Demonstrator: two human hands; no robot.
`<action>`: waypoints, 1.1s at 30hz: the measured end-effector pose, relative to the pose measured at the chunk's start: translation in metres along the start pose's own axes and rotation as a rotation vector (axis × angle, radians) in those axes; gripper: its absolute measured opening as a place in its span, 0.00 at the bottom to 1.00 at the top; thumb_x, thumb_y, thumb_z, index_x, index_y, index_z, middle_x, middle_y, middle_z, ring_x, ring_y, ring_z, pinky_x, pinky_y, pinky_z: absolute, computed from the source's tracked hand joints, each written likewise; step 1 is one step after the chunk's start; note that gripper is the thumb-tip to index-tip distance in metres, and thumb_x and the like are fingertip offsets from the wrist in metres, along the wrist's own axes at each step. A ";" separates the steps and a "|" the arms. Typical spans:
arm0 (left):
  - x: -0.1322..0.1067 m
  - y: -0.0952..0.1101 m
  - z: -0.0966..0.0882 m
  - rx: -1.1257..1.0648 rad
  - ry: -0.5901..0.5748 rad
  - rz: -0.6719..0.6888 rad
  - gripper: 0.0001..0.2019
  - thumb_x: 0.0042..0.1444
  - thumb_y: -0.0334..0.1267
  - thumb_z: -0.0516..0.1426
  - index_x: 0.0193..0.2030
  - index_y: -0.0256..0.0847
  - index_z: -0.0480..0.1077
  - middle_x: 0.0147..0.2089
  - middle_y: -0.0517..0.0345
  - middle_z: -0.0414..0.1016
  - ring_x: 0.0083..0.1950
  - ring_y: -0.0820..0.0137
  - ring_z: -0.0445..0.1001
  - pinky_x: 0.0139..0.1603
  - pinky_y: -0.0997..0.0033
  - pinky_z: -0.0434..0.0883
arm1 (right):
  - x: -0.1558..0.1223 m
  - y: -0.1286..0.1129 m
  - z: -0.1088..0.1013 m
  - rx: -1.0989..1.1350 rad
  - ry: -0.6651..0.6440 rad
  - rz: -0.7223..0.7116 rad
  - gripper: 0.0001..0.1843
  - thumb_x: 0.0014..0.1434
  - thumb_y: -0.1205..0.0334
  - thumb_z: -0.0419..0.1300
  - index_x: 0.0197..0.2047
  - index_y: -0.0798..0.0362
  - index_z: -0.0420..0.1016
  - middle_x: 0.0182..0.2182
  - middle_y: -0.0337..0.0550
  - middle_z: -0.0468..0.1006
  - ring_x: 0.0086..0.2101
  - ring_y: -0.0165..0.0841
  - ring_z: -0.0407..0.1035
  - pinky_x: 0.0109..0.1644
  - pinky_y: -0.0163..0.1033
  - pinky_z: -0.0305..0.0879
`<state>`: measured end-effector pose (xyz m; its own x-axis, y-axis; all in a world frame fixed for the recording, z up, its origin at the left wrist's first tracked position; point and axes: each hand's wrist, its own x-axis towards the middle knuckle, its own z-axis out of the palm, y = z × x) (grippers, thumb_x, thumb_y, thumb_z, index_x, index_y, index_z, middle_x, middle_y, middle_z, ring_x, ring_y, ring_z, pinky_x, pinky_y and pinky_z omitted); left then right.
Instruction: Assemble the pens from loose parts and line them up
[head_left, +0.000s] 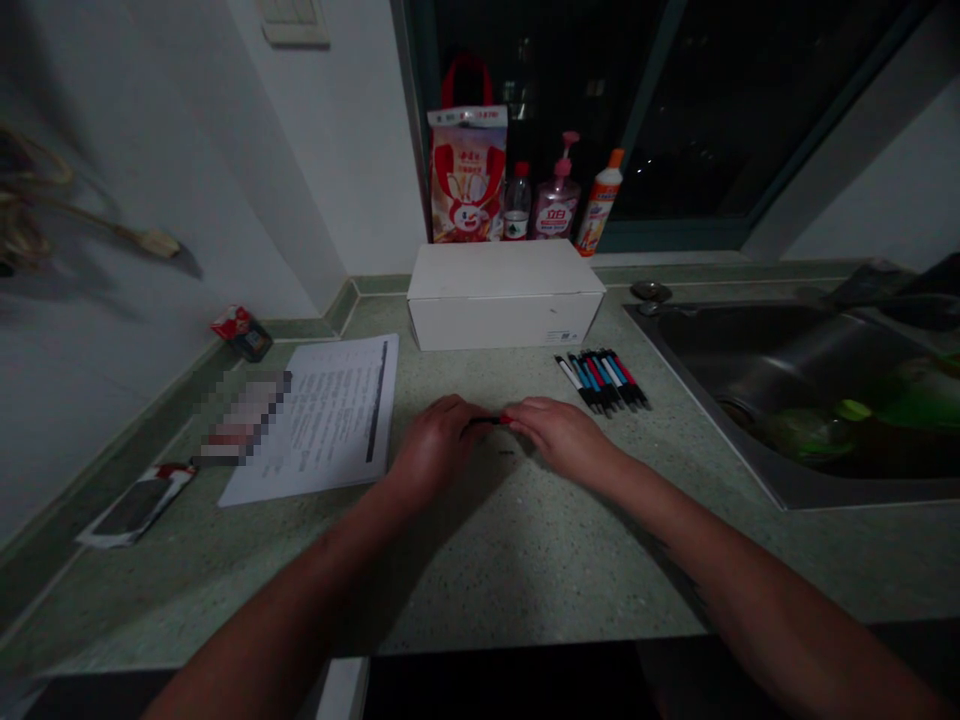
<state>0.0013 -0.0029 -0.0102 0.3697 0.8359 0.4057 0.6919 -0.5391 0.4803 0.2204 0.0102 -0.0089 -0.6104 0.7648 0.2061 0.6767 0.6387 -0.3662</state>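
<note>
Both of my hands meet over the middle of the counter around a slim black and red pen (491,421). My left hand (441,440) is closed on its black end. The fingers of my right hand (555,432) pinch the red end. Much of the pen is hidden by the fingers. Just below, a small dark piece (506,453) lies on the counter, too small to make out. To the right of my right hand, several pens (604,382) in white, blue, red and black lie side by side in a slanted row.
A white box (487,322) stands behind my hands, with a bag (469,170) and bottles on the sill beyond. Printed sheets (330,420) and a packet (139,505) lie left. At right is a metal sink (750,400) holding green items.
</note>
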 end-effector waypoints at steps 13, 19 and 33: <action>0.004 0.011 0.002 -0.194 -0.104 -0.299 0.11 0.64 0.32 0.54 0.37 0.40 0.78 0.34 0.54 0.82 0.35 0.60 0.79 0.37 0.61 0.72 | -0.002 0.001 0.006 -0.081 0.085 -0.049 0.14 0.70 0.65 0.53 0.50 0.49 0.79 0.41 0.48 0.82 0.42 0.41 0.75 0.47 0.47 0.70; 0.002 0.006 -0.002 0.066 -0.157 -0.056 0.06 0.63 0.35 0.59 0.44 0.40 0.77 0.41 0.48 0.80 0.44 0.56 0.78 0.43 0.58 0.73 | -0.002 0.004 0.009 -0.009 0.045 -0.045 0.13 0.70 0.65 0.52 0.48 0.50 0.78 0.40 0.47 0.81 0.41 0.38 0.75 0.45 0.43 0.70; 0.002 0.008 0.001 -0.244 -0.215 -0.238 0.21 0.71 0.41 0.47 0.33 0.41 0.77 0.23 0.57 0.75 0.27 0.64 0.75 0.29 0.65 0.67 | -0.001 0.001 -0.004 -0.080 0.096 -0.112 0.13 0.71 0.60 0.53 0.50 0.48 0.79 0.41 0.46 0.81 0.43 0.40 0.73 0.48 0.46 0.68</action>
<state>0.0085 -0.0059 -0.0062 0.3562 0.9289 0.1011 0.6159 -0.3148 0.7222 0.2237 0.0100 -0.0057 -0.6444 0.6904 0.3289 0.6393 0.7223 -0.2636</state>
